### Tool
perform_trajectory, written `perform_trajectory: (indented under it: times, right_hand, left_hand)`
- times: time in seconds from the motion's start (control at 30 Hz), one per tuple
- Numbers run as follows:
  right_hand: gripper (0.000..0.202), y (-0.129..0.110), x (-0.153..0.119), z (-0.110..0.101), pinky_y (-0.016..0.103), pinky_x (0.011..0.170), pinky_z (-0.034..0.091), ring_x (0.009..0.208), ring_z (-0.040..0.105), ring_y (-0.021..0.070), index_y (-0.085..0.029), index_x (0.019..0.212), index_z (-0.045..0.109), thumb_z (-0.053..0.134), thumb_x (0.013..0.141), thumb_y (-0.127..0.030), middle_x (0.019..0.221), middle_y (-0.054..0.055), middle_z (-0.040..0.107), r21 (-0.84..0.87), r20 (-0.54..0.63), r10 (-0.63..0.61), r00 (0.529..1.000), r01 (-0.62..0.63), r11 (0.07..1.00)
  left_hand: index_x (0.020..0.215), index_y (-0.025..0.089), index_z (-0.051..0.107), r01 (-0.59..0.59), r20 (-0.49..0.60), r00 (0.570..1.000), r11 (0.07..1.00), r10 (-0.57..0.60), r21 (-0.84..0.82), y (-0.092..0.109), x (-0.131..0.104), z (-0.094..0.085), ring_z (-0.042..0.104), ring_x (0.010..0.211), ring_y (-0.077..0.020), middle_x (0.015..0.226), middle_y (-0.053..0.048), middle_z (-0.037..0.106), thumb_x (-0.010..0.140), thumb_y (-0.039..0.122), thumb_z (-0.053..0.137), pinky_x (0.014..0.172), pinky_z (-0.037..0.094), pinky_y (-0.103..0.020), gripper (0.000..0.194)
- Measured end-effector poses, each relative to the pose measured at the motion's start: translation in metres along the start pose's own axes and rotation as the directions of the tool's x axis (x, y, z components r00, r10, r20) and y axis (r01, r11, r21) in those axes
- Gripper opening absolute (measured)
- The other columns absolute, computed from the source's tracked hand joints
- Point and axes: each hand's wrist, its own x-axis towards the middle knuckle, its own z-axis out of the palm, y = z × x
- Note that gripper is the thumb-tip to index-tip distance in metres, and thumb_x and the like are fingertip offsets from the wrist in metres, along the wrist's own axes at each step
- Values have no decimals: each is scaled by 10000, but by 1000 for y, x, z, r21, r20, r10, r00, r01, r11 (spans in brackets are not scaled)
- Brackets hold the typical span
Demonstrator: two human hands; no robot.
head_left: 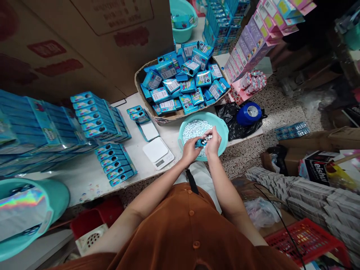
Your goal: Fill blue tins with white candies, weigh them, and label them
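1. Clock's centring on the turquoise basin (223, 134), 12 = top of view; basin's sitting at the near edge of the white surface (80, 174), & white pellets (194, 129) are covering much of its bottom.
2. L hand (192, 150) is gripping a small blue box (200, 143) above the basin; R hand (213, 142) is cupping a few pellets, fingers curled, right beside the box.
3. 8–9 o'clock: digital scale (159, 153) is lying flat nr the basin; farther out, a row of blue boxes (116, 163) is standing nr the edge.
4. 9 o'clock: taller stacks of blue boxes (97, 116) are lining the surface's far L.
5. 8 o'clock, far out: a big basin (57, 193) is holding a shiny sheet & other stuff, can't tell what.
6. 11 o'clock: cardboard tray (168, 119) is holding a jumbled heap of blue boxes; at 10, a large brown carton (92, 56) w/ red marks is standing behind.
7. 1 o'clock: pink & purple boxes (250, 43) are rising in a stack.
8. 2 o'clock: blue roll (244, 114) is resting on a black plastic bag (229, 122).
9. 4 o'clock: speckled floor (239, 165) is showing; beyond, bundled pale cards (312, 193) & a red crate (306, 238) are crowding the room.
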Motion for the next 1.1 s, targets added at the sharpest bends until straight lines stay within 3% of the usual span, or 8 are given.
perform_trajectory:
  times: [0.3, 0.53, 0.73, 0.87, 0.93, 1.0, 1.1]
  right_hand:
    - [493, -4, -1, 4, 252, 561, 444, 499, 537, 111, -193, 577, 525, 432, 830, -606, 489, -25, 525, 3, -2, 19, 1000, -19, 1000]
    - [450, -1, -2, 6, 235, 523, 425, 487, 509, 97, -178, 615, 555, 488, 817, -575, 518, -29, 514, 10, 31, 32, 999, -32, 999]
    - [420, -4, 1, 8, 242, 604, 454, 582, 537, 101, -179, 634, 553, 459, 846, -530, 614, -11, 539, 43, -12, -95, 995, 95, 995]
    - [407, 10, 26, -18, 249, 658, 458, 628, 543, 105, -187, 707, 557, 394, 868, -523, 673, -10, 546, -53, -132, -193, 972, 188, 981]
    - [400, 30, 44, -42, 254, 666, 453, 651, 539, 115, -187, 747, 561, 374, 870, -519, 696, -6, 551, -201, -140, -175, 974, 146, 969]
    - [386, 58, 59, -67, 268, 693, 444, 704, 543, 140, -181, 756, 572, 382, 864, -498, 721, 13, 573, -470, -42, -91, 995, 60, 881]
    - [332, 105, 64, -89, 313, 806, 417, 849, 548, 195, -169, 801, 596, 427, 858, -449, 827, 67, 620, -836, 162, 69, 984, 100, 539]
  left_hand:
    - [1154, 241, 607, 19, 14, 1000, 1000, -19, 0, 3, 3, -1, 596, 1072, -239, 1155, -30, 659, 691, 121, 670, 948, 466, -382, 483]
    - [1143, 213, 613, 9, 1, 1000, 1000, -9, 13, 0, 4, -1, 589, 1074, -240, 1146, -47, 662, 695, 123, 651, 949, 460, -375, 459]
    - [1132, 228, 600, -4, 7, 1000, 997, 5, -71, 0, 5, -1, 599, 1056, -220, 1139, -31, 661, 704, 113, 638, 928, 460, -342, 445]
    - [1102, 228, 582, 40, -53, 997, 989, -48, -139, -9, 4, -5, 613, 1003, -200, 1086, -16, 660, 706, 139, 642, 880, 471, -313, 411]
    - [1085, 222, 573, 58, -103, 992, 986, -75, -159, -16, 3, -10, 608, 1010, -196, 1086, -18, 652, 695, 135, 646, 884, 465, -304, 406]
    - [1081, 221, 564, 83, -135, 985, 982, -107, -170, -23, 2, -15, 608, 1004, -192, 1077, -18, 648, 691, 140, 650, 886, 463, -301, 408]
    - [1092, 220, 557, 122, -157, 976, 979, -148, -166, -31, -1, -22, 612, 986, -188, 1065, -18, 645, 705, 166, 646, 885, 465, -302, 400]
